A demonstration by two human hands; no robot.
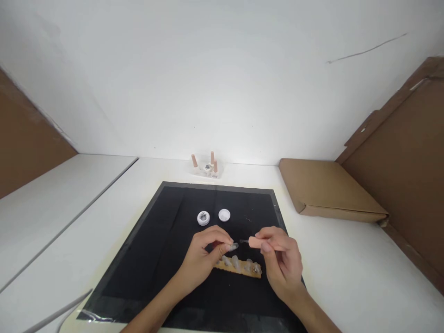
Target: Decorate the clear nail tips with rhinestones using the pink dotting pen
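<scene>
Between the thumb and fingers of my left hand (205,253) is a small clear false nail (234,247), its tip pointing right. My right hand (282,259) is closed around the peach cap of a nail polish brush (255,242). The dark bristles point left, a short gap from the nail. Below the hands lies a tan strip (239,268) bearing several clear false nails, partly hidden behind my left hand. Beyond the hands, a small white jar (203,218) with silvery contents stands beside its white lid (224,215).
A black mat (149,259) covers the middle of the white table (118,203). At the back, a clear tray (204,174) holds several small items, including peach-capped bottles. A flat cardboard box (329,189) lies at the right, near brown cardboard against the wall.
</scene>
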